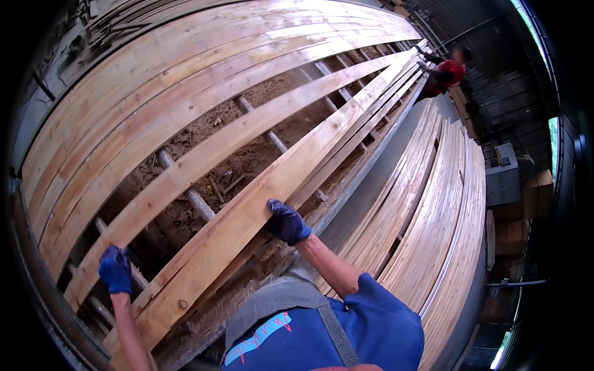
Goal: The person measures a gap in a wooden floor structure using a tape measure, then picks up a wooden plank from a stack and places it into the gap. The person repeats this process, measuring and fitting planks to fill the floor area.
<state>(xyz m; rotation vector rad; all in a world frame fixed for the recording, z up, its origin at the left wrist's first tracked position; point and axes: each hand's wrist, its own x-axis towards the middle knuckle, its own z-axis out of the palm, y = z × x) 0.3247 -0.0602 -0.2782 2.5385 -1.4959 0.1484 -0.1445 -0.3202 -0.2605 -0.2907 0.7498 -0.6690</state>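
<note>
My left hand (116,269), in a blue glove, is closed at the near edge of a single long plank (179,174) lying across metal rollers. Its fingertips are partly hidden. My right hand (287,222), in a darker blue glove, grips the right edge of a wide plank (247,213). Its fingers curl at the edge, the thumb side on top. This plank lies on other planks, with narrower boards (334,159) beside it. A person in red (448,71) stands at the far end, gloved hands by the plank ends.
Side-by-side planks (124,123) cover the left of the frame. Between the boards show rollers (192,195) over sawdust and scraps (232,167). A metal rail (365,167) runs along the right, beside tall plank stacks (427,222). A pale box (502,174) stands farther right.
</note>
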